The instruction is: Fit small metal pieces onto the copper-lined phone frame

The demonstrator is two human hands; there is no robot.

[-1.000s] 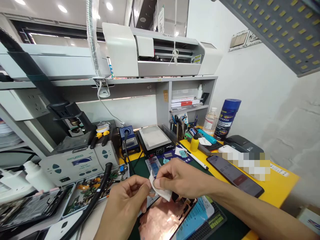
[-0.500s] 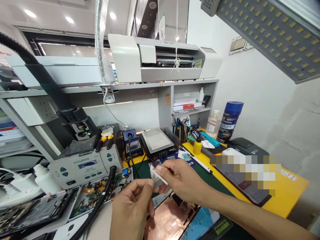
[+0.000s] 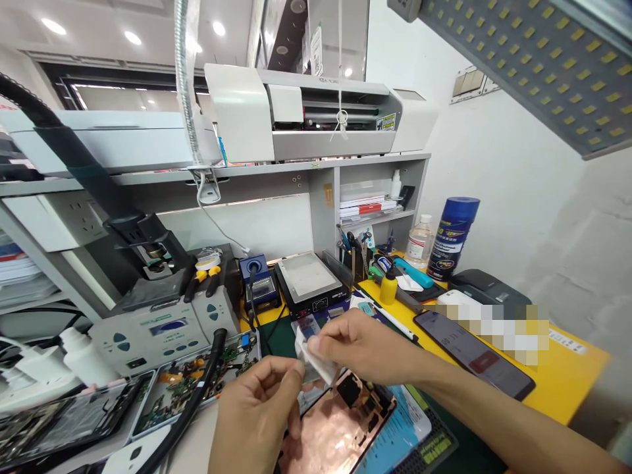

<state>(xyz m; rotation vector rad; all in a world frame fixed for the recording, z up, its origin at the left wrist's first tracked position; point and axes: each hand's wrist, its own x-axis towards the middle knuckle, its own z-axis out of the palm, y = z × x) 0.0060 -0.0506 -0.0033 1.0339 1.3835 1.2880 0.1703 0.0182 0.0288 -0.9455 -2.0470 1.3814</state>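
Note:
My right hand (image 3: 363, 342) pinches a folded white tissue (image 3: 323, 368) between thumb and fingers. Close by on its left, my left hand (image 3: 259, 408) has thumb and forefinger pressed together at the edge of a small, thin, glassy piece (image 3: 309, 377). The tissue lies against that piece and partly covers it, so its full shape is hidden. Below both hands rests a flat panel with a copper-coloured back (image 3: 330, 428) and black parts along its far edge. My left hand overlaps its left side.
Behind the hands stands a hot plate (image 3: 311, 280) beside a blue soldering station (image 3: 257, 283). A tray of circuit boards (image 3: 192, 382) and a black hose (image 3: 197, 395) lie left. Right are a phone (image 3: 474, 352), a yellow bottle (image 3: 389, 288) and a blue spray can (image 3: 453, 237).
The tissue has shifted and now hangs lower and wider over the glassy piece. My right hand has moved slightly left, uncovering more of the copper-backed panel. The view has shifted a little.

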